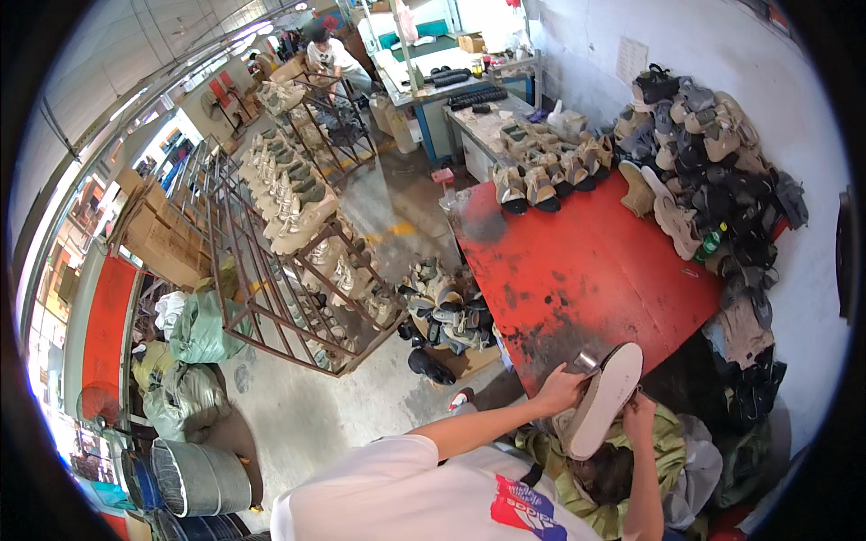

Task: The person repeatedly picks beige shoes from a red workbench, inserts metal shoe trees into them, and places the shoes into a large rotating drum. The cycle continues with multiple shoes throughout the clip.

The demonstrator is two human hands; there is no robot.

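Note:
A shoe [606,404], its pale sole turned up, is held between my two hands over the near edge of the red-topped table. On its left side my left hand [559,391] is closed against it, the fingers partly hidden. A small shiny metal cylinder [586,362] shows by the left fingertips; whether the hand holds it I cannot tell. My right hand [640,417] is pinched at the shoe's right edge, near a small dark bit. Below the shoe lies an opened olive-green sack [663,446] with dark contents.
Several finished-looking shoes line the far edge of the red table [577,261]. A heap of shoes [695,135] and a green bottle [711,242] sit along the wall. To the left stand a metal shoe rack [262,316] and a box of shoes [451,316]. A co-worker [334,59] is farther back.

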